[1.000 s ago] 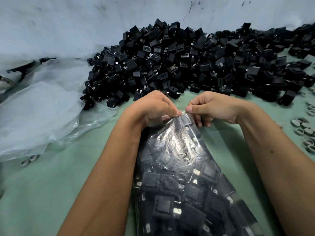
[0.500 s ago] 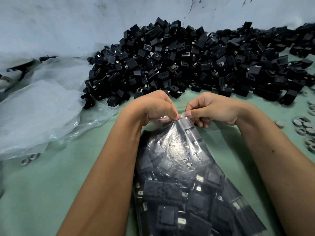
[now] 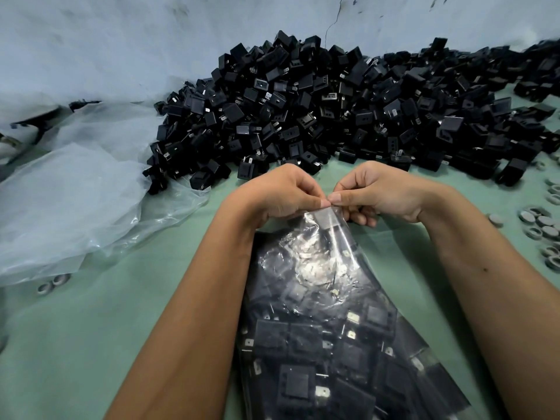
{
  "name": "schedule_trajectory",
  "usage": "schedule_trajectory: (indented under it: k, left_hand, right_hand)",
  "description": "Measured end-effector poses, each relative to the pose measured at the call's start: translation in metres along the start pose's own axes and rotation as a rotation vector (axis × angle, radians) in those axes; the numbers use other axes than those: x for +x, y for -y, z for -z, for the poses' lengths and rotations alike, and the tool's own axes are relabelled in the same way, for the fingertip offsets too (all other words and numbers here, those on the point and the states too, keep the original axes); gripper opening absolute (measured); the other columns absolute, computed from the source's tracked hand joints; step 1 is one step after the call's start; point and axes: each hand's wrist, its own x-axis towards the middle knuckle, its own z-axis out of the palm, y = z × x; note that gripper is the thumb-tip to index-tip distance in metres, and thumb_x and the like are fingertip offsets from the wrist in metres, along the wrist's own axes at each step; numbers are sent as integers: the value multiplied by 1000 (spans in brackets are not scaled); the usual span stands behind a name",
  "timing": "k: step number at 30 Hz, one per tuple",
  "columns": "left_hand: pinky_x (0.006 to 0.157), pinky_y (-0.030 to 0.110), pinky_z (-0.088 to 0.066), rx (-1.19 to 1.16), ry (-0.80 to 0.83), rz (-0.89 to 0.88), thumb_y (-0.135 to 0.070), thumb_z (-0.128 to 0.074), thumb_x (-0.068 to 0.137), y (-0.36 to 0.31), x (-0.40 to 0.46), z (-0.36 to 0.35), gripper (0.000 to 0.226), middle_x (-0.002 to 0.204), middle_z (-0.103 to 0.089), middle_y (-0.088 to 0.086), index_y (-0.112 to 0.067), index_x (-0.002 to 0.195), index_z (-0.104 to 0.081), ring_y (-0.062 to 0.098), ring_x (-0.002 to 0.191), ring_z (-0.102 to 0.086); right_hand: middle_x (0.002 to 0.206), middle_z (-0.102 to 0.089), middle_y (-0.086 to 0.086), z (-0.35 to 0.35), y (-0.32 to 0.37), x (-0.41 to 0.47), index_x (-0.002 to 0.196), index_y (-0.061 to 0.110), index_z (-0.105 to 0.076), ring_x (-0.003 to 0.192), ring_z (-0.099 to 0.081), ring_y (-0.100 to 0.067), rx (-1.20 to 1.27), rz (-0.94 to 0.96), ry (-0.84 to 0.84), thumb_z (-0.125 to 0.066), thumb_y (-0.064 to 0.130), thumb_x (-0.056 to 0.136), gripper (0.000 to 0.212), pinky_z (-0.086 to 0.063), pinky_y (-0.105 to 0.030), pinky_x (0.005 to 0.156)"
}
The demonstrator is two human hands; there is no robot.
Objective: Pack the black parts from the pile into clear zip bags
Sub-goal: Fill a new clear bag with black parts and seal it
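Head-camera view, looking forward and down: a clear plastic zip bag (image 3: 327, 298) packed with black box-shaped plastic parts with small metal tabs is seen lying on a pale green table surface (image 3: 91, 344). Its long axis runs from the bottom edge of the view, nearest the person, up and away toward the middle, with the narrowed mouth end pointing away from the person and raised slightly. That mouth end is pinched from both sides. The left hand (image 3: 272, 192) is curled with thumb and forefinger closed on the bag's top strip, and the right hand (image 3: 378, 192) is curled likewise, its thumb tip touching the left thumb tip at the same strip. Both bare forearms are stretched along the bag's sides.

Beyond the hands, a large loose pile of black plug-like parts (image 3: 348, 110) is heaped against a pale blue wall (image 3: 121, 40). At the left, crumpled translucent plastic sheeting (image 3: 66, 201) is spread out, with the pile's left edge resting on it. Small grey rings (image 3: 542, 228) are scattered at the right edge, and two more (image 3: 51, 283) lie at the left.
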Motion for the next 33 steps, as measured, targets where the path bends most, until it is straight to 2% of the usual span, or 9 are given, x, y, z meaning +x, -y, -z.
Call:
schedule_trajectory:
  k: [3, 6, 9, 13, 20, 24, 26, 30, 33]
  left_hand:
    - [57, 24, -40, 82, -5, -57, -15, -76, 92, -2, 1, -1, 15, 63, -61, 2, -13, 77, -75, 12, 58, -49]
    - [51, 19, -37, 204, 8, -104, -17, -71, 96, -4, 2, -2, 17, 52, -57, -12, -14, 79, -73, 3, 47, -45]
    - [43, 12, -34, 302, 36, -139, -20, -66, 100, -7, 1, -2, 19, 46, -54, -16, -11, 84, -72, -2, 39, -43]
    - [44, 12, -35, 328, 59, -152, -21, -63, 102, -7, 0, -2, 19, 47, -54, -18, -10, 88, -71, -3, 41, -44]
    - [43, 15, -34, 248, 49, -135, -19, -65, 101, -4, 0, -3, 17, 47, -52, -14, -9, 87, -70, 0, 40, -41]
    - [60, 28, -41, 137, 117, -85, -19, -69, 98, 3, -6, 9, 15, 63, -57, 0, -14, 85, -73, 14, 57, -48]
    - [63, 31, -39, 109, 172, -93, -19, -69, 97, 7, -10, 16, 13, 71, -57, 8, -11, 89, -73, 20, 63, -45]
    - [55, 17, -39, 97, 159, -147, -11, -69, 97, 8, -11, 17, 10, 65, -62, -1, -8, 88, -73, 6, 55, -48]
    - [56, 22, -37, 130, 132, -156, -13, -68, 98, 9, -8, 13, 12, 65, -60, 1, -7, 88, -74, 9, 55, -46]
  right_hand:
    - [61, -65, -6, 0, -1, 0, 77, 2, -71, 44, -54, -9, 12, 1, -6, -72, 32, 85, 31, -42, -18, 39]
    - [63, -65, -6, 0, 0, -1, 72, 9, -72, 45, -54, -9, 10, -2, -1, -72, 32, 85, 27, -42, -17, 40]
    - [65, -67, -7, 1, 0, -2, 72, 12, -74, 47, -55, -10, 21, -21, 8, -71, 33, 86, 25, -43, -17, 42]
    - [68, -68, -8, 5, 0, -4, 78, 8, -76, 51, -58, -11, 84, -36, 48, -73, 28, 84, 21, -48, -19, 46]
    - [65, -65, -7, 4, 0, -3, 74, 15, -77, 48, -53, -10, 29, 40, 37, -76, 25, 83, 14, -42, -17, 42]
    - [63, -63, -5, 4, -3, -1, 72, 17, -75, 47, -52, -9, 14, 53, 48, -74, 20, 89, 18, -41, -17, 42]
    - [61, -63, -4, 4, -5, 0, 71, 16, -74, 47, -52, -9, -11, 49, 47, -70, 13, 96, 24, -41, -17, 42]
    - [61, -63, -5, 4, -5, 1, 75, 9, -71, 46, -52, -9, -36, 16, 39, -68, 11, 98, 23, -41, -18, 43]
    - [63, -65, -7, 3, -3, 1, 78, 6, -71, 46, -54, -9, -41, -2, 23, -68, 12, 97, 21, -42, -18, 43]
